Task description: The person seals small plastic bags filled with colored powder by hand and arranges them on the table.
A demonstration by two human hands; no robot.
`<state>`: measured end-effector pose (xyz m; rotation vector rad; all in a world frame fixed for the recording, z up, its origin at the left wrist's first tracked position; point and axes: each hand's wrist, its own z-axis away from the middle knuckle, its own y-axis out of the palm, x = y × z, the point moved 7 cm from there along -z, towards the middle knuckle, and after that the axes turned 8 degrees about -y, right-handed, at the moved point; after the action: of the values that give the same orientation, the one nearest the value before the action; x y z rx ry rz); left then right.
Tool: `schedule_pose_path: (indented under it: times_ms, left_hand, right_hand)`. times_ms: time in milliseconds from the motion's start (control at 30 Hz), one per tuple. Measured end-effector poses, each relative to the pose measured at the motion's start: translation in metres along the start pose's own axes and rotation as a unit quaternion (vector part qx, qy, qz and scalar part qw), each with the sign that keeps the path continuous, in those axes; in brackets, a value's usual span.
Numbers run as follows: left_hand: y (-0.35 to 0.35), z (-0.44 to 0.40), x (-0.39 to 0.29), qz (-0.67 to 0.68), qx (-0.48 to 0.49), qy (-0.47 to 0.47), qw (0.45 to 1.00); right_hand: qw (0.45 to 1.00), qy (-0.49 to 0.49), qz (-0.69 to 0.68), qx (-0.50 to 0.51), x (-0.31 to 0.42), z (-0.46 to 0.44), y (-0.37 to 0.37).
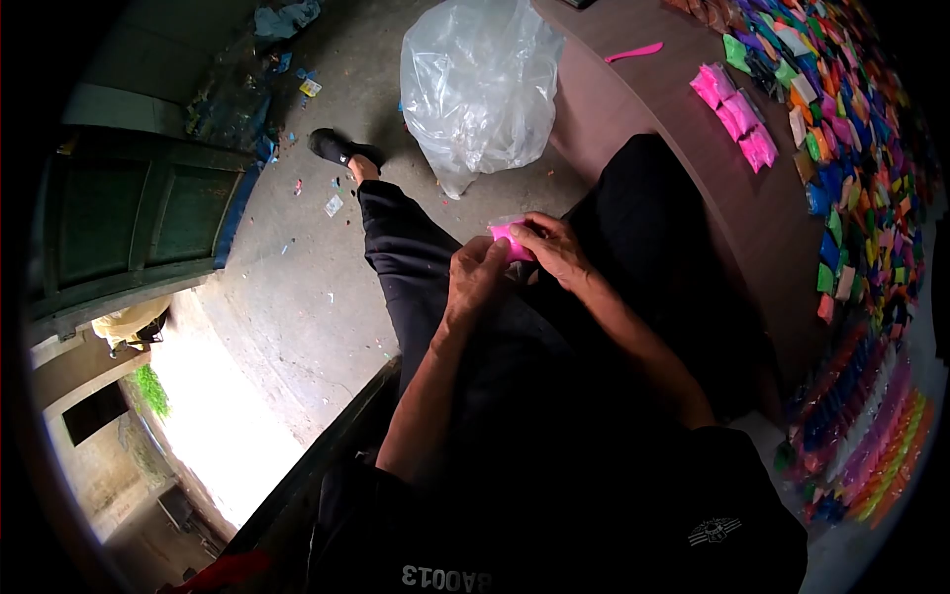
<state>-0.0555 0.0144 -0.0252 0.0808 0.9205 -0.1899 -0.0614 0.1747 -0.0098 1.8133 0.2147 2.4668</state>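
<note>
Head: pink packet [509, 236] partly behind fingers [542, 220]

Beyond your hands [510, 262], low on the left, the doorway [233, 416] glares blown-out white; your dark clothes sink into shadow. Wide-angle distortion bends everything outward, with black corners and soft, blurry edges.

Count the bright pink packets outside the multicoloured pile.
4: one pink packet between the left hand and right hand, three in a row on the table beside the pile. Others may be hidden.
</note>
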Motion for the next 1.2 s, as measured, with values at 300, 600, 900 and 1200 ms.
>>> schedule_pose_path:
  times_ms: [300,600,900,1200]
  left_hand:
    - [0.002,0.000,0.002,0.070,0.000,-0.006,0.998]
    - [-0.001,0.007,-0.012,0.012,-0.018,-0.005,1.000]
    - [0.009,0.009,-0.010,0.059,0.032,-0.066,0.996]
    - [0.000,-0.002,0.005,0.037,0.027,-0.035,0.998]
  right_hand:
    - [1.000,-0.011,-0.012,0.023,-0.021,-0.004,0.000]
    - [1.000,0.022,-0.012,-0.006,-0.016,-0.001,-0.002]
    - [0.995,0.068,-0.077,0.004,-0.022,0.000,-0.002]
    - [0.997,0.055,-0.045,0.006,-0.021,-0.003,0.000]
